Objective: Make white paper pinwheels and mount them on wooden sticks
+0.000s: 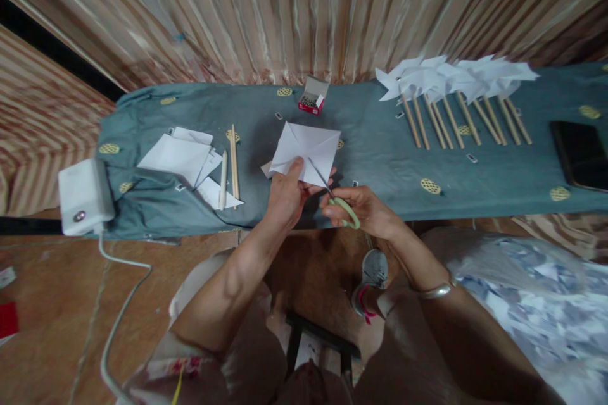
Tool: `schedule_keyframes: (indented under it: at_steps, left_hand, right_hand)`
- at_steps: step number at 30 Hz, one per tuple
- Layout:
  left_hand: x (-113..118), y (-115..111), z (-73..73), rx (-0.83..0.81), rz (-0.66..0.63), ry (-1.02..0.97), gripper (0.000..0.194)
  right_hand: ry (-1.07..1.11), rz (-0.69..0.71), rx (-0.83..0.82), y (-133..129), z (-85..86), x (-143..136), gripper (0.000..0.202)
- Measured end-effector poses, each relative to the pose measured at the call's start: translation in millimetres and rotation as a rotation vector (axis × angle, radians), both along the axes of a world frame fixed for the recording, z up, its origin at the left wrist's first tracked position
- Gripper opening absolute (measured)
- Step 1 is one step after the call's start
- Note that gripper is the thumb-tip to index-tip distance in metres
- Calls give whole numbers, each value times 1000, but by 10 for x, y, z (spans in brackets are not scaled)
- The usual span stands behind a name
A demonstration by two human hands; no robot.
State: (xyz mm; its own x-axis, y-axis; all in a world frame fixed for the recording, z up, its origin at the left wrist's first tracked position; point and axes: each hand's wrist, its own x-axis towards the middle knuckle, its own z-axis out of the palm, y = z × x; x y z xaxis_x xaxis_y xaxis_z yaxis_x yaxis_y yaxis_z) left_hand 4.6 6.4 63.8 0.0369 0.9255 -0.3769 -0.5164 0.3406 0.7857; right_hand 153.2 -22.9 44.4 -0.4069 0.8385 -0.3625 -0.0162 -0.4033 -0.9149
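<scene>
A white square of paper (311, 142) with diagonal creases is held over the middle of the cloth. My left hand (287, 193) grips its lower edge, thumb on top and fingers underneath. In my right hand (358, 205) are scissors with green handles (346, 212), fingers around the loops. The scissor blades lie at the paper's lower right part, pointing up and left toward its centre. Whether the blades are parted cannot be made out.
White paper sheets (178, 155) and wooden sticks (234, 164) lie left. Behind is a small red box (311, 101) of metal pieces. Several paper pinwheels (456, 79) on sticks, then a dark phone (579, 155), lie right. A white box (85, 196) with a cable sits far left.
</scene>
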Motion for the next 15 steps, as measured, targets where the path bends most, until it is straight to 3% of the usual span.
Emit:
schedule_keyframes:
  at_steps: [15]
  left_hand:
    - [3,18,-21,-6,4,2,30]
  right_hand:
    - [1,-19,-37,-1,48,-19,44]
